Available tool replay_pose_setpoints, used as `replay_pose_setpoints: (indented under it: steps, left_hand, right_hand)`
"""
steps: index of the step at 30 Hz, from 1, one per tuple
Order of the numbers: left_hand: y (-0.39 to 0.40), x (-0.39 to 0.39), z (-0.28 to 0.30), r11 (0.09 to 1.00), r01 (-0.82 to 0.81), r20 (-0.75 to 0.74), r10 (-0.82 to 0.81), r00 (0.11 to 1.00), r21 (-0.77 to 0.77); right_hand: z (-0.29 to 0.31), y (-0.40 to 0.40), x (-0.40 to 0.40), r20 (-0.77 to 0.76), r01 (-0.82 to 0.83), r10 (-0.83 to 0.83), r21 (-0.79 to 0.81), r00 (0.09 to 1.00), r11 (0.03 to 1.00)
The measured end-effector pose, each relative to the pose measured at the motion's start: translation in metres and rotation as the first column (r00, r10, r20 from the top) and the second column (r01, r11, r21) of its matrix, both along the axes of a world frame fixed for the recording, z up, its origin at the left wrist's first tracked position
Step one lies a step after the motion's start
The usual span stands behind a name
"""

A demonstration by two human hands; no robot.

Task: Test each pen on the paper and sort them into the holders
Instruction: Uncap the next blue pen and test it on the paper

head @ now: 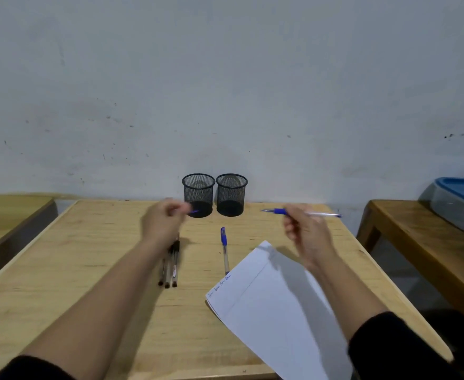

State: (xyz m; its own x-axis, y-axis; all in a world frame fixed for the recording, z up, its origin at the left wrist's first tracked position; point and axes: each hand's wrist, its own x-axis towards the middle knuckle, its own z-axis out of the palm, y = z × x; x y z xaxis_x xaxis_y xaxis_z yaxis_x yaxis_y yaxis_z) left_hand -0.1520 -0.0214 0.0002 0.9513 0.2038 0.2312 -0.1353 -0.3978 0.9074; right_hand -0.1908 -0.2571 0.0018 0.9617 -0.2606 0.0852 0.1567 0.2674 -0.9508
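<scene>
Two black mesh holders stand side by side at the table's far edge, the left holder (198, 194) and the right holder (231, 193). My right hand (305, 234) grips an uncapped blue pen (280, 212), held level with its tip pointing left. My left hand (163, 223) is blurred, closed around a small blue piece, apparently the pen's cap (194, 212), just in front of the left holder. Another capped blue pen (224, 249) lies between my hands. Three black pens (170, 266) lie together under my left wrist. The white paper (274, 305) bears some blue scribbles at its left corner.
The wooden table (93, 259) runs up to a grey-white wall. A second wooden table (428, 239) at the right carries a grey tub with a blue lid (461, 198). Another table edge (8, 212) shows at the left.
</scene>
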Motion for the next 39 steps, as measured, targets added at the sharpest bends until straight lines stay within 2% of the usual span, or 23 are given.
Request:
replay_pose_setpoints:
  steps: [1,2,6,10,13,20,24,28,31,35,39]
  left_hand:
    - [0.015,0.002,-0.002,0.996,-0.081,-0.016,0.082,0.997,0.035]
    - [0.023,0.003,-0.005,0.992,-0.097,-0.034,0.100,0.994,0.080]
    - [-0.008,0.001,-0.024,0.968,0.123,-0.116,-0.100,0.988,0.218]
    - [-0.024,0.004,-0.054,0.915,0.239,-0.233,-0.167,0.958,0.327]
    - [-0.027,0.006,-0.065,0.880,0.266,-0.287,-0.157,0.945,0.393]
    - [-0.032,0.007,-0.067,0.856,0.236,-0.212,-0.152,0.965,0.461]
    - [-0.034,-0.014,-0.059,0.891,0.242,-0.104,-0.219,0.970,0.384]
    - [-0.034,-0.044,-0.061,0.888,0.289,-0.112,-0.267,0.957,0.357]
    - [-0.031,-0.057,-0.073,0.882,0.296,-0.129,-0.267,0.955,0.368]
    - [-0.031,-0.065,-0.091,0.852,0.291,-0.087,-0.282,0.956,0.436]
    - [-0.030,-0.067,-0.100,0.859,0.242,-0.011,-0.266,0.964,0.452]
  right_hand:
    - [-0.001,-0.015,-0.001,-0.009,0.044,-0.044,-0.001,0.999,0.999]
    - [-0.004,-0.023,-0.003,-0.025,0.063,-0.063,-0.032,0.998,0.998]
    - [-0.025,0.000,-0.003,-0.098,-0.032,0.019,-0.132,0.995,0.991]
    - [-0.040,0.010,-0.006,-0.153,-0.085,0.071,-0.092,0.986,0.992]
    - [-0.048,0.007,-0.008,-0.181,-0.088,0.076,-0.056,0.981,0.995]
    - [-0.057,0.012,-0.011,-0.207,-0.110,0.090,-0.085,0.974,0.990]
    - [-0.057,0.016,-0.012,-0.210,-0.121,0.111,-0.036,0.971,0.992]
    - [-0.058,0.022,-0.013,-0.206,-0.176,0.149,-0.118,0.967,0.977]
    - [-0.063,0.033,-0.014,-0.230,-0.213,0.183,-0.111,0.956,0.971]
    - [-0.076,0.042,-0.014,-0.285,-0.230,0.164,-0.216,0.944,0.949]
    - [-0.081,0.044,-0.014,-0.261,-0.252,0.159,-0.379,0.952,0.890]
